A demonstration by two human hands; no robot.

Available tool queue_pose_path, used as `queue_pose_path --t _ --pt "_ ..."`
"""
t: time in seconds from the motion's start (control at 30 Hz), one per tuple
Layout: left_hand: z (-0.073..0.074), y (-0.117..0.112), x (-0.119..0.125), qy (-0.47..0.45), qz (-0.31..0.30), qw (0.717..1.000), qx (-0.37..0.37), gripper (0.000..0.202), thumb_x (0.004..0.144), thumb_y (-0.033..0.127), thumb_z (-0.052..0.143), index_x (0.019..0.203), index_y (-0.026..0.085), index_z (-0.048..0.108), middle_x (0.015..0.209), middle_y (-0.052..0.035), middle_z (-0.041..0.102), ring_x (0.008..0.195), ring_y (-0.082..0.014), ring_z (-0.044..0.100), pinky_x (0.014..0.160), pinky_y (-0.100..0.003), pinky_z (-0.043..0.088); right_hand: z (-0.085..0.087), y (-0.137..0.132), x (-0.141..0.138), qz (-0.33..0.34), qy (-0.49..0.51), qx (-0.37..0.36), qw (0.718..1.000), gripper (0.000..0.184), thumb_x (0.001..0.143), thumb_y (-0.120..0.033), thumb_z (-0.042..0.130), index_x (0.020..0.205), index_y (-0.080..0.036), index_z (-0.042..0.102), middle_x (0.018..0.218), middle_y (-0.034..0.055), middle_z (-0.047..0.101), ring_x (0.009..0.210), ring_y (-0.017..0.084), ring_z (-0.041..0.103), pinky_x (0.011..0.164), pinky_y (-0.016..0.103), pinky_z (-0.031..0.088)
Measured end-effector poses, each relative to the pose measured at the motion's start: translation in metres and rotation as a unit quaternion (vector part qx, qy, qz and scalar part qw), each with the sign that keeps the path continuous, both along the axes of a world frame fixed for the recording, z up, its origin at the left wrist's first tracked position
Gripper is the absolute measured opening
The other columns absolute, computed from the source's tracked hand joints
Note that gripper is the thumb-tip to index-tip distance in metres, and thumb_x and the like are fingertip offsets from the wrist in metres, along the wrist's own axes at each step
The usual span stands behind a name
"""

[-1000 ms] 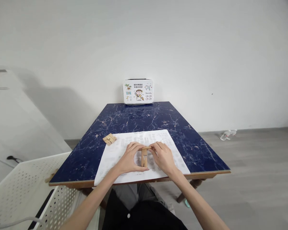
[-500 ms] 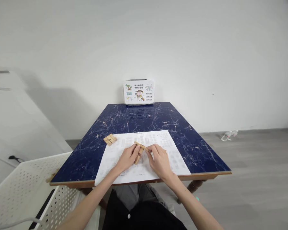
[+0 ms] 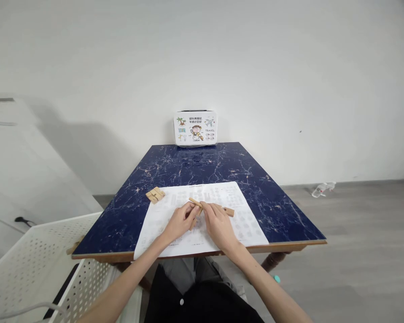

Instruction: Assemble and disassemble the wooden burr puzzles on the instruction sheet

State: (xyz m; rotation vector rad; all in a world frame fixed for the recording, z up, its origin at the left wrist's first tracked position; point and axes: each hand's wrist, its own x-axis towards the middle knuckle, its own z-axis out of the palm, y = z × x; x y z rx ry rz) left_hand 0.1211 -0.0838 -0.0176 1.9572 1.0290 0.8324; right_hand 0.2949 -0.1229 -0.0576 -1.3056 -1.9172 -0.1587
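Where left hand (image 3: 179,221) faces right hand (image 3: 219,225), a wooden stick (image 3: 195,202) juts from between.

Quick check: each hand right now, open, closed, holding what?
Left hand: closed, holding a wooden piece.
Right hand: at the same piece; whether it grips cannot be told.

Over the printed sheet (image 3: 249,226), we hold wooden pieces (image 3: 194,201) with our left grip (image 3: 179,222) and right grip (image 3: 219,224). At the sheet's far-left corner we see a flat wooden block (image 3: 155,195); beyond the sheet, a white case (image 3: 195,128) stands on the blue surface (image 3: 202,167).
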Motion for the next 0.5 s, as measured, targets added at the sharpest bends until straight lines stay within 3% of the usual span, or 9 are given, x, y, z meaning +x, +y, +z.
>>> queue_pose_path --t 0.17,0.5 --pt "0.002 0.0 0.0 -0.003 0.008 1.0 0.001 0.041 0.103 0.055 0.05 0.098 0.018 0.067 0.073 0.001 0.065 0.064 -0.0156 0.055 0.062 -0.027 0.041 -0.002 0.002 -0.002 -0.024 0.003 0.001 1.0 0.036 0.102 -0.006 0.043 0.131 -0.019 0.063 0.101 0.0117 0.074 0.094 0.03 0.068 0.087 0.044 0.052" --pt "0.003 0.001 0.0 -0.009 -0.009 0.999 -0.029 0.044 0.104 0.06 0.046 0.094 0.02 0.062 0.062 0.0046 0.056 0.051 -0.0137 0.051 0.055 -0.026 0.043 0.001 0.012 -0.009 -0.069 0.041 -0.028 0.996 0.039 0.101 -0.006 0.042 0.13 -0.017 0.064 0.102 0.0143 0.077 0.095 0.031 0.071 0.089 0.045 0.049"
